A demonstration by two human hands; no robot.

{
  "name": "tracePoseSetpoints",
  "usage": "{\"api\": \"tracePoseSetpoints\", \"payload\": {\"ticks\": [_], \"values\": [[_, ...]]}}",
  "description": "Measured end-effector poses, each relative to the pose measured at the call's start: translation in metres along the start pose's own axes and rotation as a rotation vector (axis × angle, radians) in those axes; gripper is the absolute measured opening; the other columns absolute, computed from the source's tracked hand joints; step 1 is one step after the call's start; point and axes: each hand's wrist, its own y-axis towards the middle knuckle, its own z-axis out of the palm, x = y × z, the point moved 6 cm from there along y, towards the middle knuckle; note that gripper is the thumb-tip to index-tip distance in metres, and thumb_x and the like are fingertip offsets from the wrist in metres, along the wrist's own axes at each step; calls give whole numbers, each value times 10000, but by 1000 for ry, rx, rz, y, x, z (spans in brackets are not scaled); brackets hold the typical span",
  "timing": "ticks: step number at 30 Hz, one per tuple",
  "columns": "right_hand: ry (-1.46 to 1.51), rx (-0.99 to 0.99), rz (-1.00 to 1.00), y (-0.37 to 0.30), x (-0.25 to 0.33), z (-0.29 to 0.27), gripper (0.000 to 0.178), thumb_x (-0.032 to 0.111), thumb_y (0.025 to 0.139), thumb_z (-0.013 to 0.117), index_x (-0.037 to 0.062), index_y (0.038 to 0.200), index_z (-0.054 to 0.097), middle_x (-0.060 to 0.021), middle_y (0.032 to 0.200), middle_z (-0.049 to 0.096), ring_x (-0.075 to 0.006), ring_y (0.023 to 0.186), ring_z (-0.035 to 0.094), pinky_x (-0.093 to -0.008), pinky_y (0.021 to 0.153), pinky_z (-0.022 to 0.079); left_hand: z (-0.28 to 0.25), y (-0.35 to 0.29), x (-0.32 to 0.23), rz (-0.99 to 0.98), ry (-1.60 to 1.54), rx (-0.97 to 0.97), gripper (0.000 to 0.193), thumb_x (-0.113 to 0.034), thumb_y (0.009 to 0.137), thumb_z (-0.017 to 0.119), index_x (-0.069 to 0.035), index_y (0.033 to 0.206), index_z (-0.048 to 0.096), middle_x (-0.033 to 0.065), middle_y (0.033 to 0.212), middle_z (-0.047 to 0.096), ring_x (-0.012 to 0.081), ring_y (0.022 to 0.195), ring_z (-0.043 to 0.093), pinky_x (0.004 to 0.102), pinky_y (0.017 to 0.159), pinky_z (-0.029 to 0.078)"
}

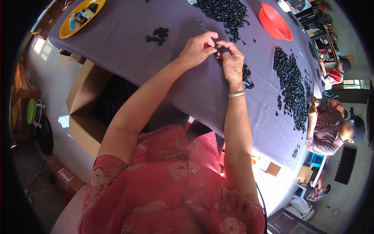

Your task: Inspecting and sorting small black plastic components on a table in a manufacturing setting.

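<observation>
Over the table, my left hand (194,50) and my right hand (233,65) meet with bent fingers. Between their fingertips is a small dark piece (217,46), mostly covered, so its exact kind cannot be made out. Just beyond the hands lies a large heap of small black plastic parts (224,15). A few thin metal-looking pieces (202,24) lie at the near edge of that heap. To the left of my left hand sits a small cluster of black parts (157,36). More black parts (247,74) lie beside my right wrist, partly behind it.
A grey-purple cloth covers the table (187,93). A yellow tray (64,31) with small items stands far left, a red basin (274,23) far right. Another heap of black parts (290,85) spreads rightward, near a seated person (327,126). An open cardboard box (83,87) holds dark parts.
</observation>
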Motion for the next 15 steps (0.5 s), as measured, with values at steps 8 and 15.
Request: {"api": "tracePoseSetpoints", "payload": {"ticks": [8,15], "values": [[0,13,24,1,2,3,379,-125,755,374,-16,989,650,-59,886,606,-107,705,562,-239,618,499,-2,-1,-2,-11,-24,-32,367,3,766,611,-50,1124,550,41,762,635,130,693,608,275,678,494],[-131,1,46,-2,-2,1,341,-99,775,398,-12,988,651,-55,848,631,-95,638,561,-228,602,495,0,-2,-4,11,119,-12,392,-10,752,620,-60,1133,542,59,773,658,192,705,644,311,674,505]]}}
